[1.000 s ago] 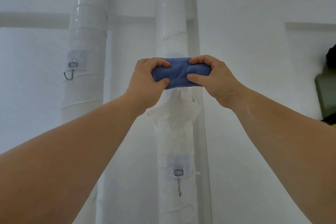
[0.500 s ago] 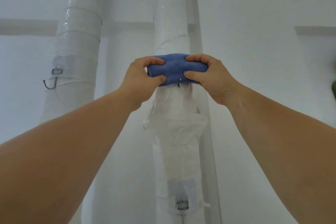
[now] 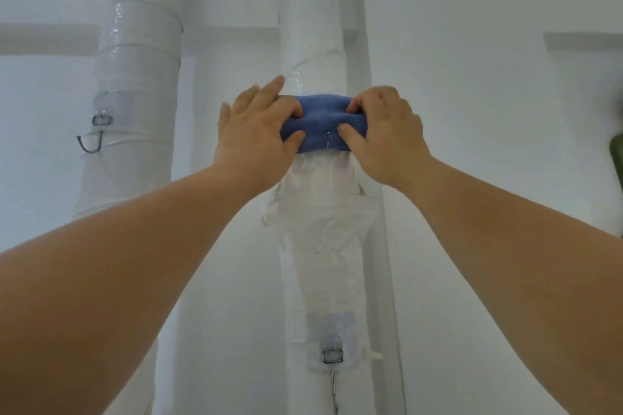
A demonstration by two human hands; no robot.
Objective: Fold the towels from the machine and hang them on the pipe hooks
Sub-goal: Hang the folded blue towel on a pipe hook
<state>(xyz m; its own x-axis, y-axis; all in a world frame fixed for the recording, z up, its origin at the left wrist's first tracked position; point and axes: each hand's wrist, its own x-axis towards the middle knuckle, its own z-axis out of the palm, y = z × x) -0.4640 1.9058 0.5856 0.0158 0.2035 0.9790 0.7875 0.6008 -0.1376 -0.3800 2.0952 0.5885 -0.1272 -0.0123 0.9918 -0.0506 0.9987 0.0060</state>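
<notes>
The blue towel [image 3: 320, 125] is gripped at both ends by the left hand [image 3: 253, 141] and right hand [image 3: 387, 138] against the pipe [image 3: 313, 27].

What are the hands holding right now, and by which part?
A folded blue towel, pinched at both ends: left hand on its left end, right hand on its right end, against the middle pipe.

Plain blue towel [image 3: 320, 125], white pipes [image 3: 313, 27], silvery metal hooks [image 3: 92, 140].
</notes>
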